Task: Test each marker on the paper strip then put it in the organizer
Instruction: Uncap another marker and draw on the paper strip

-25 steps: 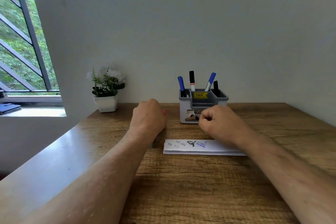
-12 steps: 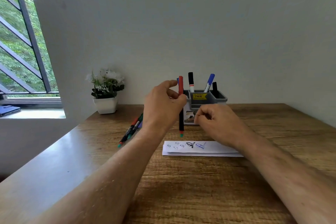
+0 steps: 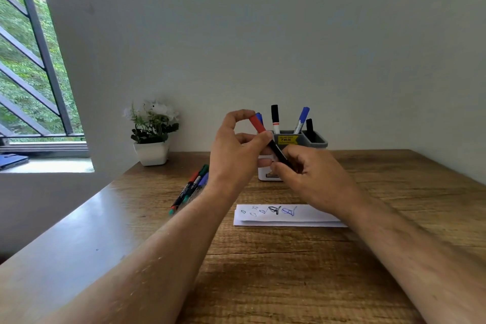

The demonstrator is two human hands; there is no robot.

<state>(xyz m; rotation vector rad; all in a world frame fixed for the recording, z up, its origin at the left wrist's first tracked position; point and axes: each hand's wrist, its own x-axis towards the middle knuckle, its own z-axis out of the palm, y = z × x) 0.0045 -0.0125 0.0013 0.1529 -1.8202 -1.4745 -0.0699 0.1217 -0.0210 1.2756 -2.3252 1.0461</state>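
Gripping one red-capped marker (image 3: 271, 143) with both hands before the organizer (image 3: 314, 141).
Left hand (image 3: 234, 155) is pinching its cap; right hand (image 3: 313, 176) is clasping the barrel.

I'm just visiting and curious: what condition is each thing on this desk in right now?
Red-capped black marker: capped, tilted, held in both hands.
Left hand: fingers pinch the red cap.
Right hand: grips the barrel.
Grey plastic organizer: upright, four markers standing inside.
White paper strip: flat, scribbled on.
Loose markers: capped, lying on the wooden table.
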